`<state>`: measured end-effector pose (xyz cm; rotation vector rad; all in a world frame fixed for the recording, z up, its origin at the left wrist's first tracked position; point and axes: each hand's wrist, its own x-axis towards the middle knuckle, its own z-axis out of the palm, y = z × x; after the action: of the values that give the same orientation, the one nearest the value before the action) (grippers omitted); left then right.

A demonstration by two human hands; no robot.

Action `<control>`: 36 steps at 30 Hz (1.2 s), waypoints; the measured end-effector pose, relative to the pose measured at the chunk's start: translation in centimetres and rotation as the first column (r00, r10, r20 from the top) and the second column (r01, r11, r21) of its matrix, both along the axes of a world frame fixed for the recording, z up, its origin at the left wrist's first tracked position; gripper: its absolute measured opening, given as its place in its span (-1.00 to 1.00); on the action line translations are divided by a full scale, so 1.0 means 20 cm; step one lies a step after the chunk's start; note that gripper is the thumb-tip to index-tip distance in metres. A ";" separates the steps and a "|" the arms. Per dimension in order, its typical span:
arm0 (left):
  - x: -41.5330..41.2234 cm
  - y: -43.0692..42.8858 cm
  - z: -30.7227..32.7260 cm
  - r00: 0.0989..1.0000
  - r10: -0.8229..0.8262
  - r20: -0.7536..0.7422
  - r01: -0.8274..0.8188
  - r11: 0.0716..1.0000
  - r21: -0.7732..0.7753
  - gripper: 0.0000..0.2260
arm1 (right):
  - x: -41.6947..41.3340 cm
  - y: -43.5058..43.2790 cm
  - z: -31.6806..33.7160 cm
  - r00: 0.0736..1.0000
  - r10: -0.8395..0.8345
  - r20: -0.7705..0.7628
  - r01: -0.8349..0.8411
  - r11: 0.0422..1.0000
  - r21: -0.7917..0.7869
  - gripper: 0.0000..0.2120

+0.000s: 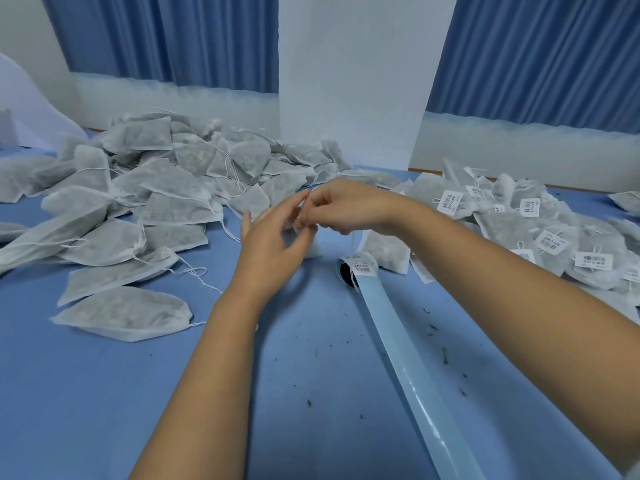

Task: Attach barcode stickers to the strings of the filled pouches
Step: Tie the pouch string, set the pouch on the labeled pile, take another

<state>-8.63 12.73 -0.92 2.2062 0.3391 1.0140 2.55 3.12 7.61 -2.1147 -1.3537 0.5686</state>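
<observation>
Blue cloth point(104, 393) is covering the table, and over it the two hands are meeting fingertip to fingertip. The right hand point(346, 209) is curling its fingers and pressing the tips together on a small pale piece point(302, 219); it is too small to tell whether this is a sticker or a string. The left hand point(273, 237) is reaching in from below with its fingers loosely spread, its index tip touching the right hand's fingers and its thumb standing apart beneath them.

Just under the pinch, a white pouch point(313, 249) is lying on the cloth, mostly hidden by the left hand. Well to the left of the pinch, a heap of filled pouches point(156, 188) is lying with bare strings trailing loose. To the right of it, past the right wrist, a second heap of pouches point(519, 230) is showing white barcode stickers on its strings.

Near the pinch, below and to its right, a sticker roll point(356, 268) is resting on the cloth with a barcode sticker point(361, 265) showing on top. From it a pale, glossy backing strip point(408, 368) is running down under the right forearm. Small dark crumbs point(445, 355) are lying scattered beside the strip. Behind everything, blue curtains point(173, 39) are hanging.
</observation>
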 end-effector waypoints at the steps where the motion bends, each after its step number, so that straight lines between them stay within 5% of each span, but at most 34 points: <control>1: 0.00 -0.01 0.01 1.000 -0.010 0.012 0.010 1.000 -0.020 -0.72 | 0.00 -0.03 0.01 0.998 0.003 0.055 -0.005 0.999 0.043 -0.85; 5: -0.01 -0.01 0.01 0.998 -0.054 -0.009 0.054 0.996 -0.073 -0.97 | 0.02 -0.16 0.01 0.981 -0.047 0.190 0.002 0.974 0.227 -0.91; 13: -0.03 -0.09 0.06 0.906 -0.381 0.184 0.423 0.795 -0.436 -0.79 | 0.08 -0.30 -0.16 0.967 -0.233 0.104 0.128 0.795 0.593 -0.93; 19: 0.02 -0.16 0.05 0.903 -0.343 0.258 0.429 0.727 -0.536 -0.85 | 0.01 -0.35 -0.35 0.956 -0.224 0.188 0.091 0.839 0.537 -0.89; 27: 0.01 -0.15 0.05 0.948 -0.317 0.019 0.297 0.863 -0.408 -0.77 | -0.01 -0.42 -0.28 0.859 -0.238 0.453 -0.008 0.878 0.478 -0.89; 32: -0.02 -0.17 0.07 0.876 -0.474 -0.093 0.380 0.796 -0.471 -0.79 | 0.04 -0.42 -0.27 0.950 -0.255 0.183 0.091 0.782 0.616 -0.96; 36: -0.02 -0.17 0.08 0.833 -0.545 -0.092 0.423 0.736 -0.529 -0.79 | 0.03 -0.39 -0.35 0.979 -0.183 -0.086 0.200 0.816 0.542 -0.93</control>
<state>-9.11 9.34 0.65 1.7956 0.0867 0.3126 3.17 -4.73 0.70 -1.7228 -1.0985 0.0992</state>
